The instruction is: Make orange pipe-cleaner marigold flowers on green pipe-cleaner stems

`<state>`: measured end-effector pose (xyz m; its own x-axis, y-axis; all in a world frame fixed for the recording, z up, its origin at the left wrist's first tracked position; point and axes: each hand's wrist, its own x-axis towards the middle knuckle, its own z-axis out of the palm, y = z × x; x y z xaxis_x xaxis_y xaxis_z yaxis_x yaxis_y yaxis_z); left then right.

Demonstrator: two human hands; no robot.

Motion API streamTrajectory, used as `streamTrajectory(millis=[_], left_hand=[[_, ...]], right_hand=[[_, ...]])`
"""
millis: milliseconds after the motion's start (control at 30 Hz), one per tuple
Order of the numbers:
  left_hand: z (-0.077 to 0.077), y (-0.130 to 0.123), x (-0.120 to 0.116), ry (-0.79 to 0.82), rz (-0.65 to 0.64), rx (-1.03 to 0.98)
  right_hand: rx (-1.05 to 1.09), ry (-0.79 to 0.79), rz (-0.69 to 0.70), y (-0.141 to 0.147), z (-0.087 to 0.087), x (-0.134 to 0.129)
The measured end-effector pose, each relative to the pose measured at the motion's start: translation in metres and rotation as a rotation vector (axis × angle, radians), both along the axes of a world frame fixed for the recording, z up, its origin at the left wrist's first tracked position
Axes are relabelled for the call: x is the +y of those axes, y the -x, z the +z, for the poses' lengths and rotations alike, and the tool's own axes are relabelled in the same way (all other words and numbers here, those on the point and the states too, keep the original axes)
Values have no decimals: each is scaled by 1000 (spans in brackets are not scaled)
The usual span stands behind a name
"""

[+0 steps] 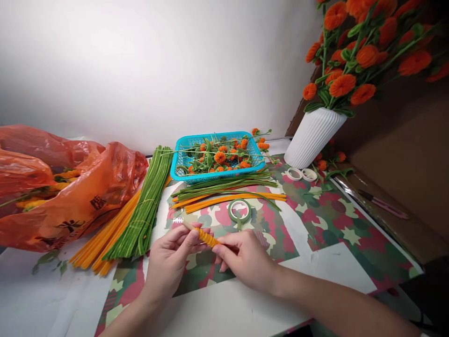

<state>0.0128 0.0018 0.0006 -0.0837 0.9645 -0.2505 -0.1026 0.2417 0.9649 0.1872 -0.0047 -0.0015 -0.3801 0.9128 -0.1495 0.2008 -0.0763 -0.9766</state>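
Left hand (171, 248) and right hand (245, 257), fingers clamped on one yellow-fuzz-wrapped pale stick (208, 238); one turquoise plastic basket (217, 179), twelve o'clock.

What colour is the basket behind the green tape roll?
The basket is bright turquoise blue, seen in the head view.

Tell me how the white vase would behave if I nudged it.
The white vase would probably tip easily: its orange flowers spread high and wide above it. The long, thin stems would likely sway. Its ribbed sides should offer some grip.
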Motion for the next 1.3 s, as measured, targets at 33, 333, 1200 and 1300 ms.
streamTrajectory(millis=[33,333,1200,1300], left_hand=[[0,0,0,4,-1,11],[1,-1,3,29,-1,25],[7,6,14,-78,222,-297],[3,2,7,-6,-81,-230]], right_hand=[[-26,-33,-7,0,-1,0],[-47,-45,-4,3,-8,0],[336,524,322,-13,3,21],[362,450,294,-11,2,19]])
